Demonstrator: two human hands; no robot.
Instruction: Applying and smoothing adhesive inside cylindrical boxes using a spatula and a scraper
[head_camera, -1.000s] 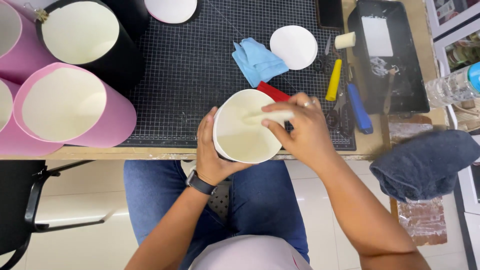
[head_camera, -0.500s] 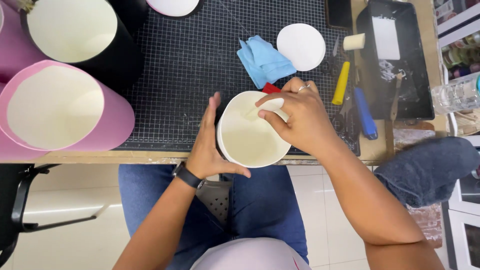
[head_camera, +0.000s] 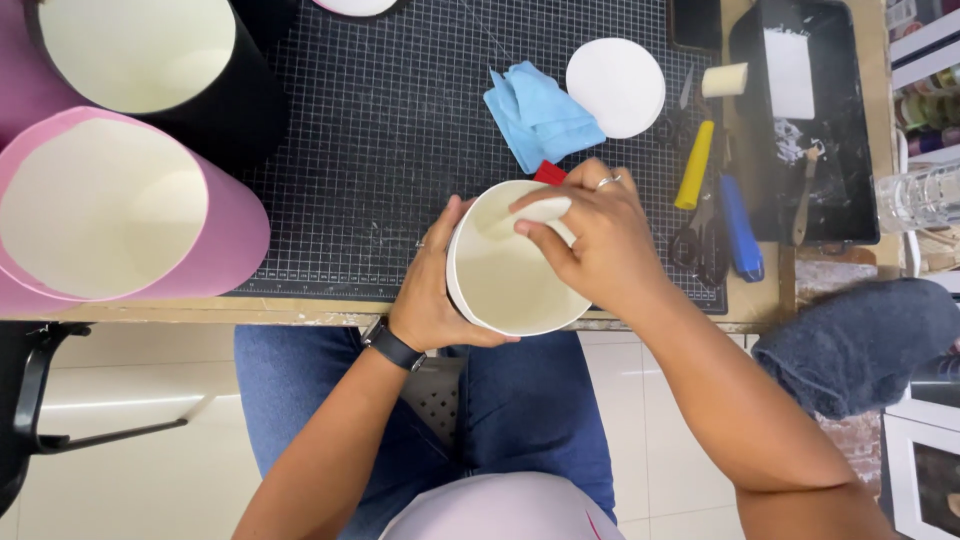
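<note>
Reaching fingers (head_camera: 545, 212) inside cream tube (head_camera: 505, 285)

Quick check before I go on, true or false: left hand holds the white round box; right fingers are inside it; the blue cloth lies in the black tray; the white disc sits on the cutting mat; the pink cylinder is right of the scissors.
1. Left hand holds the white round box: true.
2. Right hand has fingers inside the box: true.
3. Blue cloth lies in the black tray: false, it lies on the cutting mat.
4. White disc sits on the mat: true.
5. Pink cylinder is right of the scissors: false, it is far left.
</note>
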